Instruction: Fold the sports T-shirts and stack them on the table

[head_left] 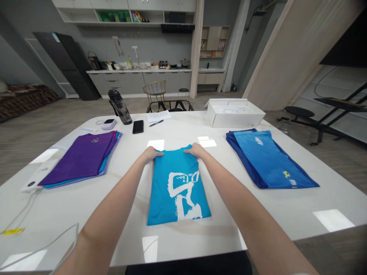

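Folded turquoise garment [162,187], lying on the white desk [183,130] before the person, should handle as light, soft, unbreakable cloth with layers apt to slip, best held by its far corners, where the left hand [151,154] and right hand [196,150], apart, each pinch it.

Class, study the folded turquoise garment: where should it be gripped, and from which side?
The turquoise garment is probably best pinched at its two far corners, coming in from left and right, thumbs on top. It lies folded in a rough rectangle, so those corners offer free edges. The left hand and right hand hold it there.
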Available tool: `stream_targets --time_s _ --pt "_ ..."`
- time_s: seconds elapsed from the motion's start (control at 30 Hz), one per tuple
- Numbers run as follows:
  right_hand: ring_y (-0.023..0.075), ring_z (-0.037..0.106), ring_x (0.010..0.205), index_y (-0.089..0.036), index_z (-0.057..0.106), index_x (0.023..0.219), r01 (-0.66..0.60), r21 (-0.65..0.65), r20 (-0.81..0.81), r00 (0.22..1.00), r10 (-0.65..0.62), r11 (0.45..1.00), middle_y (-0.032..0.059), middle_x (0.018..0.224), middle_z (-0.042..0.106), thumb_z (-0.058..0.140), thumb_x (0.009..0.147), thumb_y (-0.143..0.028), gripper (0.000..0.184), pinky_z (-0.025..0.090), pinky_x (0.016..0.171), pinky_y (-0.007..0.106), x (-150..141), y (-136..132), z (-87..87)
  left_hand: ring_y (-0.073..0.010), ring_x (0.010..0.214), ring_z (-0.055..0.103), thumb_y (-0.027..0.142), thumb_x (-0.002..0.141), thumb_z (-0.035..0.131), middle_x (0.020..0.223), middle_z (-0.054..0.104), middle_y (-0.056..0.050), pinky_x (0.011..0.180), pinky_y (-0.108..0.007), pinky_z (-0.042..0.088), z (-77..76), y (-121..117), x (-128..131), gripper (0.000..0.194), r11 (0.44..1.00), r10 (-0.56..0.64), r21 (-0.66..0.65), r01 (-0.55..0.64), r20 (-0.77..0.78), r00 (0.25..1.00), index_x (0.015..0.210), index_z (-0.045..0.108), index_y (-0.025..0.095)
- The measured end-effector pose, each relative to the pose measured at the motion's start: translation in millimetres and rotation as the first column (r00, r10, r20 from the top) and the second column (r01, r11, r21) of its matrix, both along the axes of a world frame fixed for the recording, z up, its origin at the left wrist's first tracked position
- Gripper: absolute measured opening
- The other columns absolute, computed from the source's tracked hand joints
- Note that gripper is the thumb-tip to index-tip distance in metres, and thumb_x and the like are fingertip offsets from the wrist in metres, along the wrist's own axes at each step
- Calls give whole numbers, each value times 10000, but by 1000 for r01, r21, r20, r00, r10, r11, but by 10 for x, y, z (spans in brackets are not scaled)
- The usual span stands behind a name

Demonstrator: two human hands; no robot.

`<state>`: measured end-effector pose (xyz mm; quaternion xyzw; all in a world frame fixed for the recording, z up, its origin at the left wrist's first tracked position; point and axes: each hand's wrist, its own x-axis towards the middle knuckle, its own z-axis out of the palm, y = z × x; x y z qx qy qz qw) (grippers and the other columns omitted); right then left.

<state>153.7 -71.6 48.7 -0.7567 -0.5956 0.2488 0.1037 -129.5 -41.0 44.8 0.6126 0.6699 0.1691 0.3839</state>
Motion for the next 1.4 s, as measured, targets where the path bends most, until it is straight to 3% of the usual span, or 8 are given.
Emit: stream_targets --time_s 0.13,0.3,0.47,0.7,0.93,1.13,1.27,1.4 --pt "309 688 1041 -135 691 1123 -49 -18 65 997 50 999 194 1193 711 794 744 -553 574 500 746 300 51 -43 45 -244 705 632 487 502 881 651 673 -32 624 -334 460 4 -36 -71 419 997 -68 -17 69 86 994 686 670 175" --pt "241 688 896 -162 715 926 -99 123 2 995 100 987 113 974 750 693 862 -460 305 456 704 267 220 -299 100 -234 813 629 549 664 759 836 699 -40 734 -329 480 131 -156 3 416 958 -185 235 164 67 981 872 713 191" --pt "228 638 872 -197 696 885 -51 439 -50 995 81 897 67 922 726 631 899 -458 269 432 732 274 497 -755 284 -216 835 590 514 792 644 845 656 -17 813 -323 475 544 -394 284 356 861 -258 446 244 -30 966 985 696 220" --pt "245 610 839 -210 702 949 158 630 -194 980 -44 761 79 924 720 558 926 -512 335 451 784 322 923 -1618 581 -206 841 557 485 802 665 909 676 -24 815 -318 468 1087 -751 968 320 756 -469 544 363 65 881 974 697 217" --pt "242 623 866 -223 706 995 348 787 -312 937 -159 510 63 982 717 596 925 -511 316 477 785 342 1493 -2606 885 -167 756 567 467 730 786 815 643 -7 673 -272 455 1504 -1142 1854 336 723 -678 508 469 390 623 878 676 186" --pt "209 604 768 -217 703 962 333 897 -254 926 -278 290 31 865 690 652 894 -496 292 498 741 342 2358 -2823 1680 -142 695 610 445 660 846 773 617 24 613 -238 474 1992 -1350 2801 412 777 -620 488 398 700 353 891 621 188" --pt "225 628 816 -197 721 981 263 905 -157 938 -310 335 51 905 721 667 851 -523 355 516 785 358 3135 -2310 1955 -117 671 611 393 703 822 790 616 27 609 -224 479 1843 -1153 3559 404 846 -498 392 363 824 271 989 611 199" --pt "249 650 846 -174 734 948 305 775 -93 921 -378 554 69 901 746 659 824 -457 318 502 838 384 3706 -1707 1452 -142 726 636 325 714 815 878 655 -30 651 -269 513 1098 -878 4134 410 916 -319 156 369 841 436 1035 603 182"
